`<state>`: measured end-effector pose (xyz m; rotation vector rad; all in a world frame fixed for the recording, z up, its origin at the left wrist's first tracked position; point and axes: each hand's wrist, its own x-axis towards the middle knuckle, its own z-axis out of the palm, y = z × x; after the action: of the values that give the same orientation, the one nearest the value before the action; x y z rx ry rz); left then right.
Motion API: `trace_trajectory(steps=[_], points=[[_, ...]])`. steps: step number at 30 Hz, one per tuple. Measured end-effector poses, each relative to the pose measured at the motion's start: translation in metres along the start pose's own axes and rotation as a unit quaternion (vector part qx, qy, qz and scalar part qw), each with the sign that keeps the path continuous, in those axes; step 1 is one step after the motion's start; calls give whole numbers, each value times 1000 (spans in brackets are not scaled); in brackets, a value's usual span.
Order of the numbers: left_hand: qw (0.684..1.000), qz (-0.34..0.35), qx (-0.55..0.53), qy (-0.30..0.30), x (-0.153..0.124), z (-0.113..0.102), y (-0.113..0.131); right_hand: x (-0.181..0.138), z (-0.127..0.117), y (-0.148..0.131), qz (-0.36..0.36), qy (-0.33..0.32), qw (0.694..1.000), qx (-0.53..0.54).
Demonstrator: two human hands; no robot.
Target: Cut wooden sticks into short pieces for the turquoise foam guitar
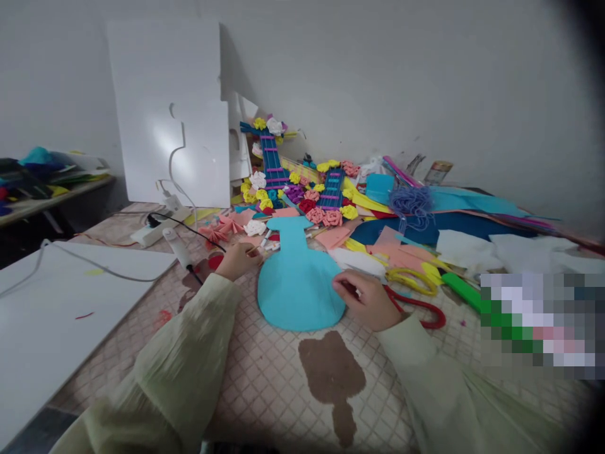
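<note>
A light-blue guitar-shaped cutout (300, 284) lies on the table in front of me, its neck pointing away. My left hand (239, 260) is to the left of its upper body, fingers pinched together. A thin, pale sliver shows at those fingertips, too small to name. At the cutout's right edge is my right hand (367, 297), its fingers curled and the tips over the rim. Whether they grip the edge or something small is hidden. Beyond the cutout stand two dark-blue guitar necks with purple bars (274, 165) (331, 188), surrounded by paper flowers.
Red-handled scissors (428, 313) lie by my right hand, with a yellow loop (413, 280) behind. A white glue gun (177, 249) and a power strip (155, 228) with cords are at left. Purple yarn (411, 205) and coloured sheets cover the back right. A white board (170, 113) leans on the wall.
</note>
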<state>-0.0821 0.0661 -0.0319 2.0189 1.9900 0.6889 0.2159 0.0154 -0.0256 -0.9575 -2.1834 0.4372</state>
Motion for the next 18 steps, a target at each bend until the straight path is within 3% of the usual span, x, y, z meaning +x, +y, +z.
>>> trace_trajectory(steps=[8,12,18], points=[[998,54,9,-15,1,-11,-13,-1,-4,-1,-2,8,1000,-9],[993,104,-8,-61,0,-17,-15,0,-5,-2,-11,7,1000,-14],[979,161,-41,-123,5,-9,-13,-1,-3,2,-6,2,1000,-15]])
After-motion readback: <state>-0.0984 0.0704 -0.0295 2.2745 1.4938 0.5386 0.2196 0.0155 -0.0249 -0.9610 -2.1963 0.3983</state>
